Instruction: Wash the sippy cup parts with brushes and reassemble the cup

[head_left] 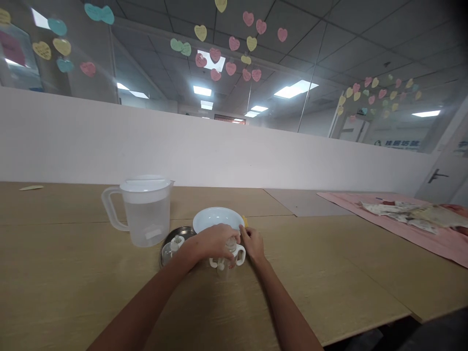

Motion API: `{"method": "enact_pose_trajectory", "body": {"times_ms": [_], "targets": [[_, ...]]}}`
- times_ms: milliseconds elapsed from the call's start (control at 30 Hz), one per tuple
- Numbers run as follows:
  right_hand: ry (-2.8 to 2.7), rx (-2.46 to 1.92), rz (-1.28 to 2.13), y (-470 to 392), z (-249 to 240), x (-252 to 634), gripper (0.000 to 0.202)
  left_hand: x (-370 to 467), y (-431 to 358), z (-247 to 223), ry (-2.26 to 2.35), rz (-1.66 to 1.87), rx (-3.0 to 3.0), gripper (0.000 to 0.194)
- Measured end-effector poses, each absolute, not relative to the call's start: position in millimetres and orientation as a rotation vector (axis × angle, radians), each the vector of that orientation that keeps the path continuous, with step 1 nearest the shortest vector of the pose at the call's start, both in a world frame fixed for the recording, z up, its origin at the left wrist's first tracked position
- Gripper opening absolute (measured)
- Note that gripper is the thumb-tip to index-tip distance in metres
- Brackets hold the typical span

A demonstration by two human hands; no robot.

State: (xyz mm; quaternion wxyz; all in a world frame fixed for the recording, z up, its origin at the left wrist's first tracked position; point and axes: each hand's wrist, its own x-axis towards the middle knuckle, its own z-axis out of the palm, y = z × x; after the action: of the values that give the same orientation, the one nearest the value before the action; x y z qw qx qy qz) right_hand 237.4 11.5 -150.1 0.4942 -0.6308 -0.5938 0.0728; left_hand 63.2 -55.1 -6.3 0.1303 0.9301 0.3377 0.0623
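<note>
From above, my left hand (217,239) is closed around the top of a clear baby bottle (224,269) with two white side handles; the bottle stands on the table in front of a white bowl (219,214). My fingers hide part of the bottle's top. At the bowl's right rim, my right hand (254,243) has its fingers bent and pressed against the edge. A small yellow piece (244,221) shows just behind those fingers. To the left, a round metal tray (186,230) bears a clear part and a white ring-shaped part (177,242), partly behind my left forearm.
A lidded clear pitcher (148,214) with liquid inside stands left of the tray. On the far right, a pink cloth (365,214) lies under crumpled fabric (402,213). A white low wall (219,156) with glass above borders the wooden table's (329,273) back edge.
</note>
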Motion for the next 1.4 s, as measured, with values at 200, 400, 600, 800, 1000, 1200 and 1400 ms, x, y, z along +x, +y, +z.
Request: {"method": "enact_pose_trajectory", "body": {"times_ms": [200, 400, 600, 800, 1000, 1200, 1400], "targets": [[-1.475, -1.570, 0.125, 8.3, -146.4, 236.2, 0.056, 53.2, -56.2, 1.0, 1.190, 0.140, 2.680, 0.053], [-1.469, -1.590, 0.101, 5.0, -142.9, 234.6, 0.059, 22.4, -42.2, 17.3, 1.392, 0.196, 2.575, 0.044], [-1.407, -1.624, 0.113, 2.6, -141.0, 233.6, 0.061, -12.1, 5.1, -10.7, 1.931, -0.176, 2.433, 0.015], [-1.372, -1.645, 0.114, 2.5, -141.5, 234.3, 0.062, -19.0, 25.8, -46.1, 2.086, -0.217, 2.354, 0.019], [-1.276, -1.637, 0.036, -0.6, -136.5, 235.3, 0.059, -17.3, 13.5, -22.5, 2.144, -0.108, 2.422, 0.020], [-1.136, -1.411, -0.324, -13.4, -123.6, 231.3, 0.038, 7.1, -31.7, 25.2, 2.054, 0.359, 2.691, 0.024], [-1.372, -0.958, -0.712, -26.5, -113.2, 220.6, 0.043, 60.1, -68.0, 21.5, 1.682, 0.537, 2.912, 0.020]]}}
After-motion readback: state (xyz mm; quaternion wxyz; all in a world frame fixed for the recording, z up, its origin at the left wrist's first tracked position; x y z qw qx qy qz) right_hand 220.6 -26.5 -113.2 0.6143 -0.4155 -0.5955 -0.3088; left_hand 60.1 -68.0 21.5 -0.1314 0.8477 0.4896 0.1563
